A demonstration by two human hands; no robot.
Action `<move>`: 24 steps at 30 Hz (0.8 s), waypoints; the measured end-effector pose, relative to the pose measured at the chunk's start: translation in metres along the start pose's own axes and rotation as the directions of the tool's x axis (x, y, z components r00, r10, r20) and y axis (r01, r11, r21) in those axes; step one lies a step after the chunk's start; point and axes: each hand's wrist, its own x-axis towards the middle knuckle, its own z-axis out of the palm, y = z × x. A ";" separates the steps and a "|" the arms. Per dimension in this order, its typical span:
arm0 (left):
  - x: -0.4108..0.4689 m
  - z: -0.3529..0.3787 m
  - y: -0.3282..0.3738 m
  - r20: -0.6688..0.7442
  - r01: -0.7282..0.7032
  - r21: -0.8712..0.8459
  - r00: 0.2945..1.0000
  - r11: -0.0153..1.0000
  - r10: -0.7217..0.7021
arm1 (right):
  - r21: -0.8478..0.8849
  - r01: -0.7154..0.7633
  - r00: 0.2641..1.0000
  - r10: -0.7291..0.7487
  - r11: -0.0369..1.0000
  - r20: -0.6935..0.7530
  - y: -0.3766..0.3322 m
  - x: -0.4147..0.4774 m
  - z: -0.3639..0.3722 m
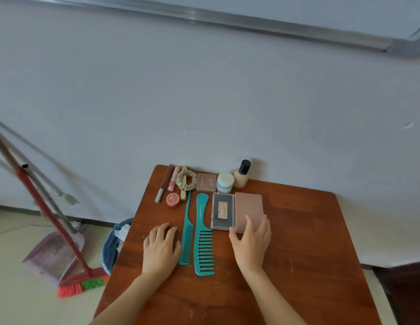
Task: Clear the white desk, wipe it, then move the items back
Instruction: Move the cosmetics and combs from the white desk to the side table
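Floor, far left: broom (81, 283) and dustpan (54, 252) lean on the wall. A bin (113, 245) sits against the desk's left edge.

Desk (309, 254) is brown wood here, with its far edge at the wall.

Back-left cluster: lip pencil (164, 184) and pink tube (173, 179) lie side by side, long axes near-far. A red tin (173, 199) sits just in front of them. A scrunchie (193, 180) is looped around a gold clip (183, 195).

Left hand (161, 248) lies palm down on the desk with fingers loosely bent, holding nothing. It is just left of the combs.

2 teal combs lie parallel with long axes near-far, handles to the wall and toothed ends toward the person. The fine comb (186, 242) is on the left. The wide comb (202, 231) is on the right, with its teeth facing right.

Back row to the right holds 3 things: a square palette (206, 182), a white jar (225, 182) and a black-capped bottle (241, 175) that stands upright.

A dark case (223, 211) and a pink case (249, 207) lie flat, touching side by side, long axes near-far.

Right hand (251, 242) holds the pink case's near end, thumb at the near-left corner and fingers over the top.
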 end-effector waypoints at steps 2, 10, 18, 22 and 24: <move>0.001 -0.001 -0.006 0.013 -0.028 0.039 1.000 0.999 0.028 | 0.014 0.057 0.997 -0.057 0.998 -0.054 -0.003 -0.016 0.003; 0.001 -0.002 -0.014 -0.006 -0.114 -0.091 0.993 0.989 0.114 | -0.113 -0.107 0.991 0.097 0.988 -0.092 -0.001 -0.065 0.014; -0.016 -0.040 -0.016 0.134 -0.589 -0.138 0.786 0.796 0.604 | -0.172 -0.461 0.858 0.389 0.870 -0.336 -0.028 -0.167 -0.014; -0.054 -0.050 0.007 0.215 -0.761 -0.206 0.578 0.615 0.787 | -0.078 -0.619 0.716 0.521 0.782 -0.466 -0.029 -0.256 -0.037; -0.087 -0.046 0.021 0.242 -0.840 -0.232 0.438 0.490 0.866 | -0.039 -0.706 0.626 0.597 0.707 -0.502 -0.026 -0.306 -0.048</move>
